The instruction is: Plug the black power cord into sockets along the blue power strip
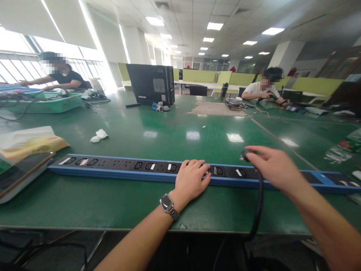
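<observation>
A long blue power strip [113, 173] with a black socket face lies across the green table in front of me. My left hand [192, 176] rests on its middle, fingers stretched over the sockets and covering some of them. A watch [167, 203] is on my left wrist. Above the strip's right part, my right hand [269, 163] pinches a black power plug [246, 155] between thumb and fingers. The plug's prongs point left, apart from the sockets. Its thick black cord [258, 207] hangs down over the table's front edge.
At left lie a plastic packet [34, 141], a tray-like object [22, 175] and crumpled tissue [99, 135]. Farther back stand a green basket [56, 103] and a black computer case [152, 84] with gloves [160, 107] beside it. A bottle [351, 145] lies right. Two people sit across the table.
</observation>
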Tool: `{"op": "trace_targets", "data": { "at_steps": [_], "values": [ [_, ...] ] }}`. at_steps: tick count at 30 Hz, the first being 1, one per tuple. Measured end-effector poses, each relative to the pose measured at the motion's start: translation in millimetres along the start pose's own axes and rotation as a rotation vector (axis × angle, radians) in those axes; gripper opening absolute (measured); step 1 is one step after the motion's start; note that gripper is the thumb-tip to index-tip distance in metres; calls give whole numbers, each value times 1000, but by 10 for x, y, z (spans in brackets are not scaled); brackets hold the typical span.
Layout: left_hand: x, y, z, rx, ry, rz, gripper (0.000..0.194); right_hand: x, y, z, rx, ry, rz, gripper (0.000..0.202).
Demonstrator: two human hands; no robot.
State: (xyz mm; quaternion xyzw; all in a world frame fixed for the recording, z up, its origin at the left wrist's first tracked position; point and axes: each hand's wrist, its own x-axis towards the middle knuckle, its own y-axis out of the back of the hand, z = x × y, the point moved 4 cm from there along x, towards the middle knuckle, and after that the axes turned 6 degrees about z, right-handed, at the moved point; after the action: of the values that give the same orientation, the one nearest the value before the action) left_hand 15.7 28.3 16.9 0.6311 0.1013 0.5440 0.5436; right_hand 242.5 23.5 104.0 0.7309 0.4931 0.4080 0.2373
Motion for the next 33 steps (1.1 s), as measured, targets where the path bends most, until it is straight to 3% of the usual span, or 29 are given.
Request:
{"op": "trace_targets", "data": {
  "at_steps": [2,5,7,10,15,18,22,25,27,30,31,33],
  "values": [
    [3,4,4,7,-2,-4,29,45,382,154,28,-145,100,43],
    [5,5,10,27,-4,-7,33,117,678,582,-34,-327,27,45],
    [6,0,18,41,-17,-13,32,146,679,928,-110,-388,-86,36],
    [6,-3,19,51,-25,-12,34,177,555,1337,-182,-334,-185,29],
    [-2,-4,9,49,-27,-20,35,290,420,1552,-286,-199,-211,26],
    [-6,-7,11,45,-26,-17,35,340,337,1527,-386,-112,-256,23],
    [-4,-10,14,40,-19,-11,34,306,268,1483,-469,42,-192,23],
    [-3,-5,-7,20,-3,-10,35,270,318,1461,-482,-16,-216,20],
    [-3,-1,-18,-8,17,-12,35,250,400,1343,-475,-105,-146,20],
    [10,4,28,-81,54,7,50,123,423,869,-421,-153,93,27],
    [19,5,72,-123,48,15,59,44,353,645,-347,-128,109,29],
    [35,26,188,-231,-8,34,70,-154,66,158,-75,-17,-113,33]
  ]
}}
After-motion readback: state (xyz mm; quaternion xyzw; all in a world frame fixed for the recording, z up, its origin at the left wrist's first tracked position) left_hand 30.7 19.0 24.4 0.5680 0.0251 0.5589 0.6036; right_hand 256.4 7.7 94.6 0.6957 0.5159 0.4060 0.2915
